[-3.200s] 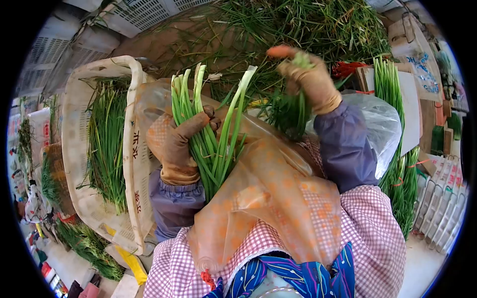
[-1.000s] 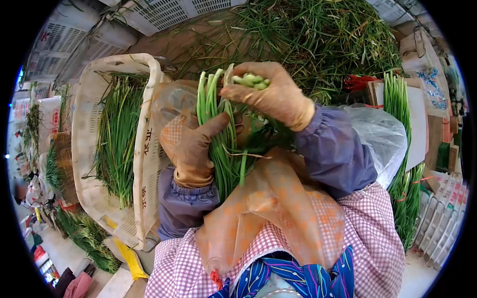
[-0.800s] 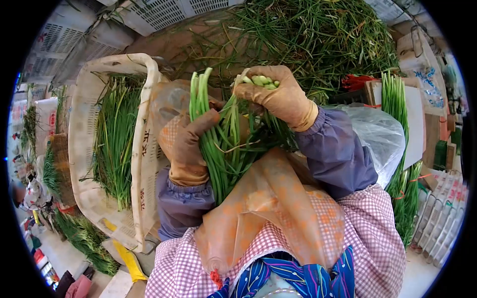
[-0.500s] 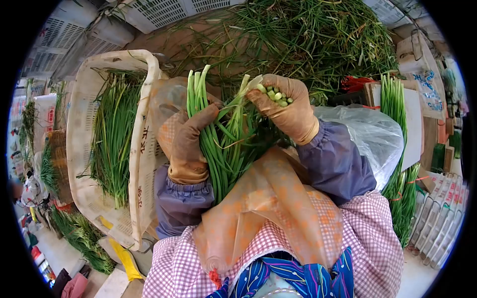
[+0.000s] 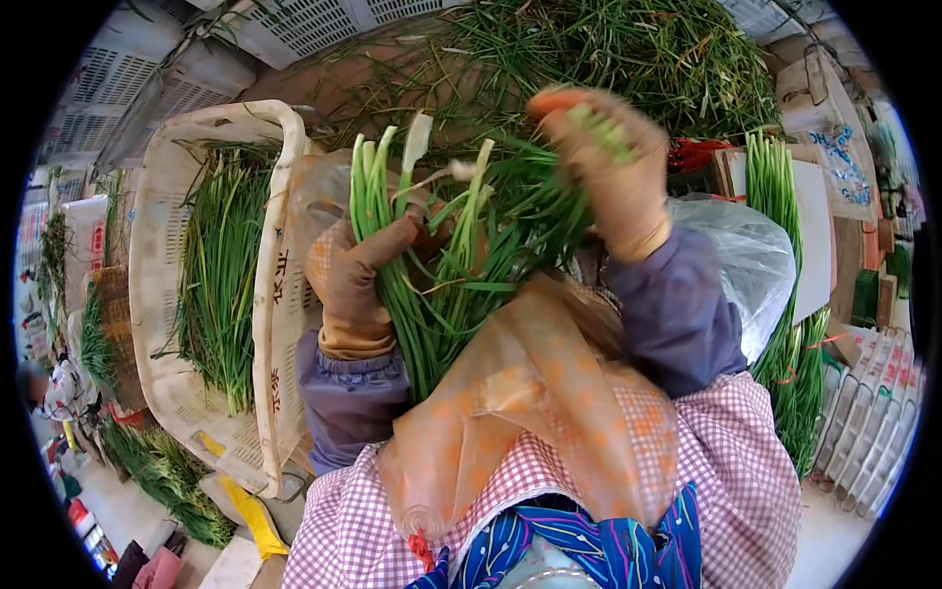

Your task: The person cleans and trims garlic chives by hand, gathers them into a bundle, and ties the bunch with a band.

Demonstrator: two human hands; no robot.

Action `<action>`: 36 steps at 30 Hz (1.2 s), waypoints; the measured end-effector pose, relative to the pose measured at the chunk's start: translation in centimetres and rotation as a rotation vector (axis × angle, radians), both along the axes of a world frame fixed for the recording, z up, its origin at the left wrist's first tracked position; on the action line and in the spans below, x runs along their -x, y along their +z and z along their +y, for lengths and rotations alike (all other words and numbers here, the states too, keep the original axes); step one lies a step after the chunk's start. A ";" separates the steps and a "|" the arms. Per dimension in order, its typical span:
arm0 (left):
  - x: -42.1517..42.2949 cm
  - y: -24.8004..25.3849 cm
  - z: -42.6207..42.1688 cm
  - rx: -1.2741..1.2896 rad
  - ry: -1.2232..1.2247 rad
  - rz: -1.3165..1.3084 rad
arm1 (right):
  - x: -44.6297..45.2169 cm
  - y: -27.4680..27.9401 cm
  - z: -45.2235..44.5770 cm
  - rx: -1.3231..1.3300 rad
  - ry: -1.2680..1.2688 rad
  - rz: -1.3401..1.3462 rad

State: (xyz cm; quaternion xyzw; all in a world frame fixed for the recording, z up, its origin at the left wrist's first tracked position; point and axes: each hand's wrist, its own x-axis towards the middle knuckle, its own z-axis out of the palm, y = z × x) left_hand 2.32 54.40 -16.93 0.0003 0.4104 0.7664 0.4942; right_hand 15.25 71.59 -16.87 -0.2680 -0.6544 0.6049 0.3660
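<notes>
Above the plastic apron, the left hand has its fingers closed around green stalks; the right hand – blurred – grips a second bunch. A white crate stands at the left, and farther lies a heap of loose leaves.

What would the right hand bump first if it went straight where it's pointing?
Probably the leaf pile beyond the right hand, but I can't tell how far below it lies.

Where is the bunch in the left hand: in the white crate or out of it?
Out: the left hand holds the bunch beside the white crate, past its wall; the green stalks inside are separate.
</notes>
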 end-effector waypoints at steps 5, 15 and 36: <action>1.0 -0.6 -0.5 0.093 -0.043 -0.025 | -1.7 -2.0 3.5 0.460 0.133 -0.114; 0.8 -0.8 0.3 0.078 -0.166 -0.022 | 1.4 -1.8 0.5 0.442 0.723 -0.059; -0.6 -1.2 -0.1 0.072 -0.408 0.038 | 1.7 -2.0 2.5 0.062 0.848 -0.232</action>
